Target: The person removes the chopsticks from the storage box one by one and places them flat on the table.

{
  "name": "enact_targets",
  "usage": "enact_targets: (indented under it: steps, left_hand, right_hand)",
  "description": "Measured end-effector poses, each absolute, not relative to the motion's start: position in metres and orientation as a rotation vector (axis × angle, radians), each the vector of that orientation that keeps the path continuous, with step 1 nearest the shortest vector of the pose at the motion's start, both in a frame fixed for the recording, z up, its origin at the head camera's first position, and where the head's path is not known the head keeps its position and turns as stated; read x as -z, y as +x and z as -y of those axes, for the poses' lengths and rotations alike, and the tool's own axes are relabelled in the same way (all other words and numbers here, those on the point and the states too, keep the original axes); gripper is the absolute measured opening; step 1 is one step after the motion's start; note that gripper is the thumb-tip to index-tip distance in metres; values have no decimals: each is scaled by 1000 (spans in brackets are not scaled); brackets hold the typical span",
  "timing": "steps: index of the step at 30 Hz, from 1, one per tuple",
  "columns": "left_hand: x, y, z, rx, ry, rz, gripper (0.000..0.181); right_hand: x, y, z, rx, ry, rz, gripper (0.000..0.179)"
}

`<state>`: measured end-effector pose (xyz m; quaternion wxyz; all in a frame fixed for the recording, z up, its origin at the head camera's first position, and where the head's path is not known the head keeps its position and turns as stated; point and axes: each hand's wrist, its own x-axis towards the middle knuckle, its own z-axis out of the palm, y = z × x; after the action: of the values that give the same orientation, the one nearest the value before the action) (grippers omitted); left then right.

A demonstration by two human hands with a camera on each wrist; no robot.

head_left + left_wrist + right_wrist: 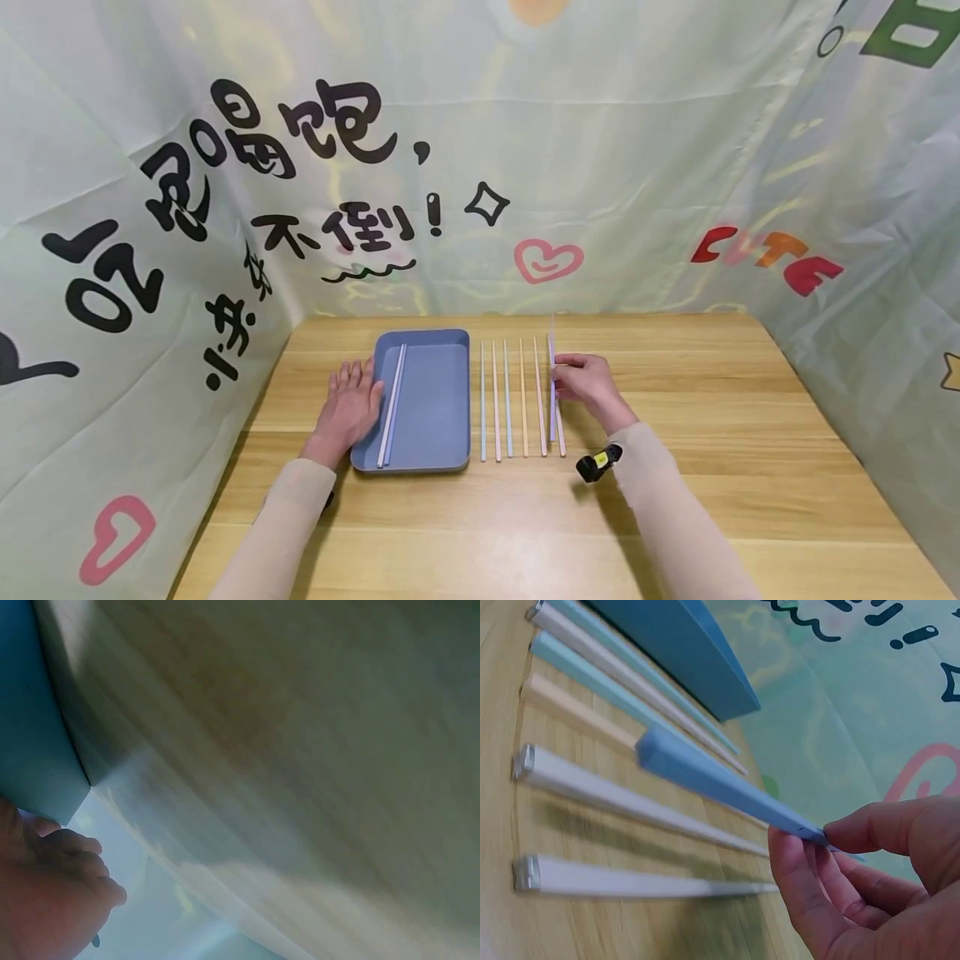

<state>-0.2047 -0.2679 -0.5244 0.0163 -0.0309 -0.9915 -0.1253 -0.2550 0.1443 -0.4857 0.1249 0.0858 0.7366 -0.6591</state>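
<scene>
My right hand (590, 385) pinches a blue-purple chopstick (712, 780) between thumb and fingers, raised over the row on the table. Beneath it lie several chopsticks side by side, among them two pale pinkish ones (630, 787) with silvery ends, an orange one (522, 400) and light blue ones (508, 400). My left hand (349, 406) rests with extended fingers at the left rim of a blue-grey rectangular tray (435, 408). Inside that tray, toward its left side, a pale chopstick (390, 417) and a bluish one lie together, slightly slanted.
The wooden table (675, 517) carries the tray, with the chopstick row just to its right. Printed cloth (637, 167) hangs behind and along both sides. A black device with a yellow label (598, 462) sits at my right wrist.
</scene>
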Motion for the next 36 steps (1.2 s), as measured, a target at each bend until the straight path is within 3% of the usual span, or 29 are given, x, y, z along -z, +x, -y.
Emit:
enact_targets:
  steps: [36]
  left_hand:
    - [524,-203,269,444,-75,3092,63]
  right_hand:
    - [504,-251,-172,1576,284,-2471,29]
